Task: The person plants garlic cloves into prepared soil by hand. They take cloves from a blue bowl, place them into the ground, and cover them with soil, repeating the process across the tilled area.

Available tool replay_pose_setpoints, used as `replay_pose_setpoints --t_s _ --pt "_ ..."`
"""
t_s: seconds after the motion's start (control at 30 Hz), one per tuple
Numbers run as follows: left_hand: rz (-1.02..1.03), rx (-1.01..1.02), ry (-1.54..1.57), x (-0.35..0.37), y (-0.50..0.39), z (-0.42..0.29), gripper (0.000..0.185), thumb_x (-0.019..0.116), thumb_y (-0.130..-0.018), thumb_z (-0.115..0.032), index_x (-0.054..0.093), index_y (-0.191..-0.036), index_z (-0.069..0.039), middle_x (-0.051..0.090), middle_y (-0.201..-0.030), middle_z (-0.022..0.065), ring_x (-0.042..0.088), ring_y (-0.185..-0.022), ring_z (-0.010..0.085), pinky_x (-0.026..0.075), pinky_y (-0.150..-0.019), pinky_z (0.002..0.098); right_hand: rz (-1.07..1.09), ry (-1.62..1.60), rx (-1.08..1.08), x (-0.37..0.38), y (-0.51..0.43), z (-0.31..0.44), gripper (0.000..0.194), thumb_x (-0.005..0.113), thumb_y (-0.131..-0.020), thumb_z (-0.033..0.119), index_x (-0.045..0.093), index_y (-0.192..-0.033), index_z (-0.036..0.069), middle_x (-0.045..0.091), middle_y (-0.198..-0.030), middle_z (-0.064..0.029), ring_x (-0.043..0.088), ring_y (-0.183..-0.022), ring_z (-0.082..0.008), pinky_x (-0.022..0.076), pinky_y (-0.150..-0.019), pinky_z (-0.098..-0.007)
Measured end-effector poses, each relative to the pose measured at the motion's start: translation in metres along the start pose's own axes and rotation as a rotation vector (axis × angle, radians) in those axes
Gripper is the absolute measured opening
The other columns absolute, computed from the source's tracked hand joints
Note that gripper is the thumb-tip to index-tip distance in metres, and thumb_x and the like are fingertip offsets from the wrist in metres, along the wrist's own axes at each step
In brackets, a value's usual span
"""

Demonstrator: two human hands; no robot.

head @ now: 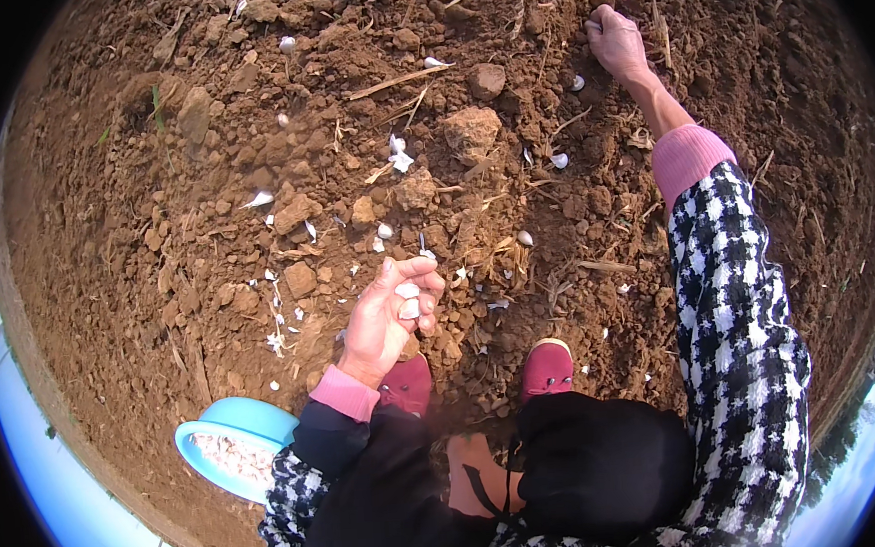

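Garlic cloves [408, 302] lie in the curled fingers of my left hand [391, 314], palm up above the soil in front of my shoes. My right hand [615, 43] reaches far to the upper right, its fingers bunched at the soil around a small pale thing, probably a garlic clove, mostly hidden. Near it, one clove [578, 83] sits on the ground, and another clove [559, 161] lies lower down. More cloves are scattered over the brown soil, among them one [525, 238] ahead of my right shoe and one [384, 231] above my left hand.
A light blue plastic basin [247, 420] full of garlic cloves stands at my left side. Clods [472, 134], dry stalks [398, 82] and white papery skins [275, 343] cover the uneven ground. My pink shoes [548, 368] are planted close below my left hand.
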State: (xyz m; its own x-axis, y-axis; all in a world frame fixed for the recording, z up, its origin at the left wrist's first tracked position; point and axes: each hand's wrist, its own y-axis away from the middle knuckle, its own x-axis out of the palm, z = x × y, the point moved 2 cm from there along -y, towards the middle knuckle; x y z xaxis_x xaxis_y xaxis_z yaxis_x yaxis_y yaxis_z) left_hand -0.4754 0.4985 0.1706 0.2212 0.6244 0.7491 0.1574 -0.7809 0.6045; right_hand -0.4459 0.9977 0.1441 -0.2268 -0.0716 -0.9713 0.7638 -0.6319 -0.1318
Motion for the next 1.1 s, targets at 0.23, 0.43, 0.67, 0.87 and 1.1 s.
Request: replay_pose_setpoints --t_s 0.23,0.43,0.67,0.87,1.1 --pt "0.017 0.05 0.015 0.007 -0.005 -0.008 0.051 0.038 -0.103 -0.044 0.054 -0.123 0.001 0.063 -0.104 0.0108 0.058 -0.085 0.0137 0.049 -0.071 0.0289 0.175 0.124 0.129 -0.001 -0.013 0.0 0.021 0.057 -0.085 0.016 0.067 -0.1 0.005 0.066 -0.107 -0.0177 0.064 -0.097 -0.0386 0.05 -0.085 -0.0451" --pt "0.022 0.127 0.061 0.014 -0.002 -0.027 0.06 0.038 -0.102 -0.047 0.05 -0.127 0.006 0.06 -0.118 0.0157 0.06 -0.106 0.0222 0.051 -0.094 0.0377 -0.186 -0.247 -0.023 -0.044 0.046 0.072 0.02 0.066 -0.088 0.017 0.067 -0.106 0.007 0.065 -0.095 -0.0089 0.064 -0.083 -0.0208 0.0522 -0.075 -0.0333" --pt "0.17 0.166 0.227 0.024 -0.01 -0.036 0.068 0.034 -0.101 -0.051 0.043 -0.135 0.007 0.055 -0.129 0.0191 0.054 -0.119 0.026 0.044 -0.104 0.0394 0.512 -0.903 -0.661 -0.076 0.179 0.246 0.015 0.068 -0.084 0.009 0.066 -0.098 0.006 0.059 -0.081 -0.0076 0.063 -0.074 -0.0264 0.0516 -0.062 -0.0366" --pt "0.097 0.216 0.055 0.027 -0.006 -0.023 0.075 0.031 -0.1 -0.057 0.029 -0.145 0.003 0.045 -0.14 0.0163 0.046 -0.128 0.0241 0.037 -0.108 0.039 0.626 -0.493 -0.918 -0.062 0.203 0.274 0.022 0.066 -0.082 0.011 0.056 -0.098 0.001 0.058 -0.089 -0.0128 0.062 -0.076 -0.0307 0.0483 -0.055 -0.0408" --pt "0.056 0.14 0.054 0.026 0.001 -0.017 0.069 0.039 -0.101 -0.052 0.031 -0.144 0.002 0.047 -0.132 0.0099 0.045 -0.123 0.0202 0.035 -0.105 0.0363 0.76 -0.638 -0.868 -0.053 0.205 0.271 0.023 0.064 -0.082 0.008 0.051 -0.098 -0.003 0.059 -0.086 -0.0165 0.063 -0.073 -0.0371 0.0504 -0.06 -0.0437"
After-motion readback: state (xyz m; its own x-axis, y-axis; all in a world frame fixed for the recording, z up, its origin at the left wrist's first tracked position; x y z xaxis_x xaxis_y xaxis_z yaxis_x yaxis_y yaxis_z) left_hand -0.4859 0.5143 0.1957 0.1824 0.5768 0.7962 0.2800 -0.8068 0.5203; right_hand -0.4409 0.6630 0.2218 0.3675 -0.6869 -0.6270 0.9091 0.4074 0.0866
